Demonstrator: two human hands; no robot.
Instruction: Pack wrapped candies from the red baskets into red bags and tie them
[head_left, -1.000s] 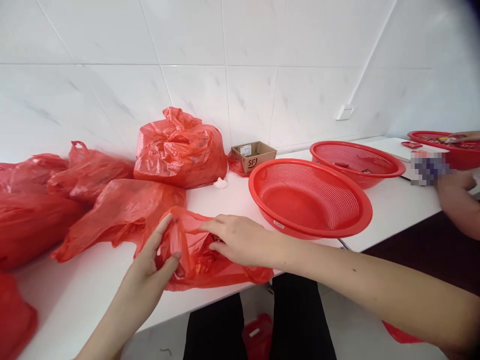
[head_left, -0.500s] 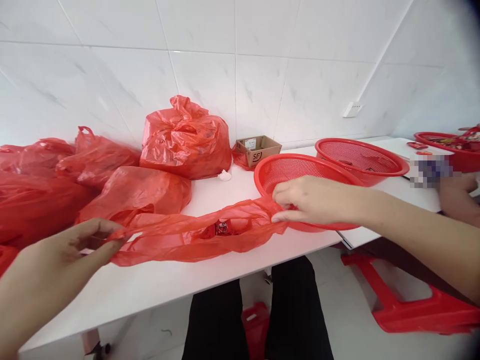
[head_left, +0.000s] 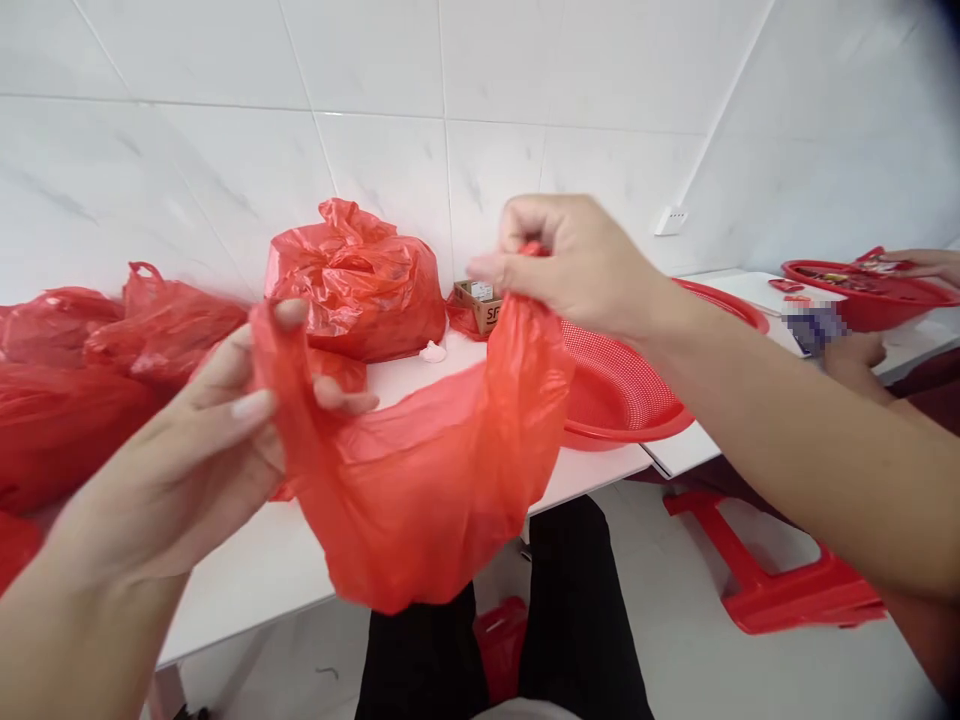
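A red plastic bag hangs in the air in front of me, above the table's front edge. My left hand grips its left handle, fingers closed on the film. My right hand pinches the right handle higher up, over the nearest red basket. The bag sags between both hands; what is inside it is hidden.
Several filled red bags lie along the white table at the left and back. A small cardboard box stands by the tiled wall. Another person's hands work at a red basket far right. A red stool stands on the floor.
Both hands have lifted the bag off the table. The right hand rose from basket height to in front of the wall, and the left hand came up and inward.
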